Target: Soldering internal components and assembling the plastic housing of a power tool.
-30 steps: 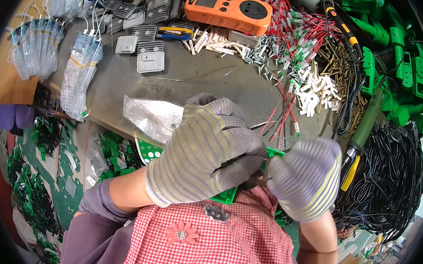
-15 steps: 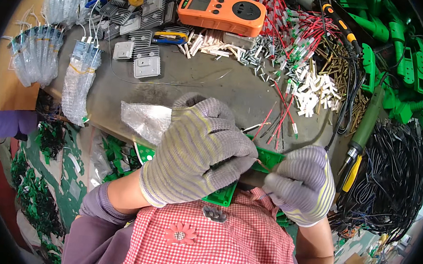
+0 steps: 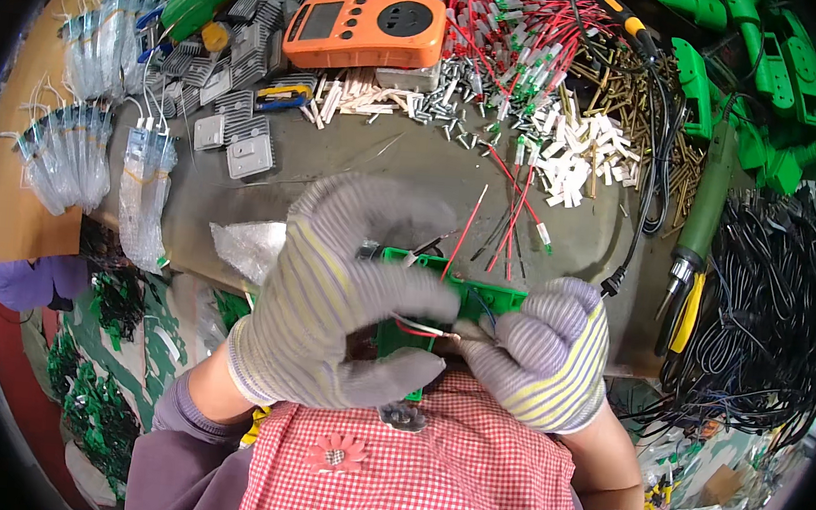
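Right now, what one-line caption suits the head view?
Right hand pinches wires by their ends over a green case; left hand open beside them.

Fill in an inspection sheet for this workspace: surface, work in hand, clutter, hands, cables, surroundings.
Surface: grey tabletop, marked, bare in the middle.
Work in hand: green plastic housing, partly hidden by the gloves; red and white wires meeting at a bared copper end.
Clutter: orange meter, finned metal pieces, silver screws and short white tubes along the far side.
Hands: left hand gloved, blurred, fingers and thumb spread; right hand gloved, pinching the copper end.
Cables: black cables heaped at right.
Surroundings: clear wrapped packets at left; green parts strewn low at left; damage: nothing seen.
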Tool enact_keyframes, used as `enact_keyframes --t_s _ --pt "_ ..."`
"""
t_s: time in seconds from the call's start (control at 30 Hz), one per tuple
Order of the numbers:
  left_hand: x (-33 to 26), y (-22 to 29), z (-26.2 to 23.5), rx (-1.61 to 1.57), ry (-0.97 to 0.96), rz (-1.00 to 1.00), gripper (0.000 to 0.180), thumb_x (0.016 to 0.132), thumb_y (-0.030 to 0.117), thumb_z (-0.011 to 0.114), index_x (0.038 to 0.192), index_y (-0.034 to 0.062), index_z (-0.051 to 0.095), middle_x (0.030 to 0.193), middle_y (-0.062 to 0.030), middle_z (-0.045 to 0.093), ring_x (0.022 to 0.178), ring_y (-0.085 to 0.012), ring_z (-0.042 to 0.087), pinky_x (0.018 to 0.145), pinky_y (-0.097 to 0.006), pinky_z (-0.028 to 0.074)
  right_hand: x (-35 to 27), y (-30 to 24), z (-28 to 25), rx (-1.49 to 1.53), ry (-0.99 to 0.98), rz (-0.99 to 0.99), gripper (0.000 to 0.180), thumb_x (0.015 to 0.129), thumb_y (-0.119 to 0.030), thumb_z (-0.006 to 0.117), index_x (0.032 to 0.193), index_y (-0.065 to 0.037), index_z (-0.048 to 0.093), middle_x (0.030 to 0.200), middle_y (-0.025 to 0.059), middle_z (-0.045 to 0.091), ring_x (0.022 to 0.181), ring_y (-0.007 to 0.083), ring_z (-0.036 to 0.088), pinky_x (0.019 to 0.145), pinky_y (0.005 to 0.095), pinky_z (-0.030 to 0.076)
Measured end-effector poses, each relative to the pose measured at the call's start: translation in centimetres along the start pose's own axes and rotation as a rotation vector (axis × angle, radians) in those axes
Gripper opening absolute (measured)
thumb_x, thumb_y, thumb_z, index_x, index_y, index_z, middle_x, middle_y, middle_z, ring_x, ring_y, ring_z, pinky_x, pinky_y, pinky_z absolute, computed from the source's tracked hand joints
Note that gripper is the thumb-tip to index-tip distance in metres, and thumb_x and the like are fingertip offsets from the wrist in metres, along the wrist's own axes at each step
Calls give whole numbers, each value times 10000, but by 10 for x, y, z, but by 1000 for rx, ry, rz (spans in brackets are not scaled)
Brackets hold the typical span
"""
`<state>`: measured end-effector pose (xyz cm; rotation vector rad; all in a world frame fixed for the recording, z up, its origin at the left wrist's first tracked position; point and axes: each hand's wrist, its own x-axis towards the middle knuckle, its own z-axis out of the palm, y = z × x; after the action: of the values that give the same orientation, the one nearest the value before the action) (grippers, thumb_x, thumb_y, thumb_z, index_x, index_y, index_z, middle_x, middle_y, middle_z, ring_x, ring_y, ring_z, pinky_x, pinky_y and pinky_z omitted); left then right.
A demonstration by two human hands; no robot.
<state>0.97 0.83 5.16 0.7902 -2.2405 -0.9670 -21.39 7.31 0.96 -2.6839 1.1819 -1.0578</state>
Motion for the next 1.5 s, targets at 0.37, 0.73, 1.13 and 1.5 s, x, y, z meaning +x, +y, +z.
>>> enact_keyframes --t_s 0.37,0.73,1.13,1.5 --pt "47 -9 11 -39 -205 -350 557 811 135 739 1324 -16 583 905 -82 739 909 -179 688 862 -307 519 -5 -3 12 -58 288 48 370 602 10 756 898 -200 684 790 -24 509 671 169 495 597 362 438" --pt "47 -3 14 -486 -178 -575 548 774 92 782 1294 9 630 937 -93 759 952 -141 686 884 -292 516 -6 0 13 -78 208 75 316 624 -198 684 937 -180 723 753 -29 517 676 163 512 618 360 437" --pt "42 -8 19 -417 -111 -422 505 731 105 798 1222 57 690 904 -59 752 872 -129 673 870 -301 510 -8 3 -5 88 155 138 330 618 -282 806 922 -187 721 826 -21 578 808 211 564 741 386 492" --pt "43 10 25 103 -67 -86 658 687 128 776 1324 109 610 872 -55 682 811 -212 639 861 -371 470 35 37 -49 183 -421 203 147 735 -222 676 829 -109 677 777 83 630 651 271 628 518 373 467"
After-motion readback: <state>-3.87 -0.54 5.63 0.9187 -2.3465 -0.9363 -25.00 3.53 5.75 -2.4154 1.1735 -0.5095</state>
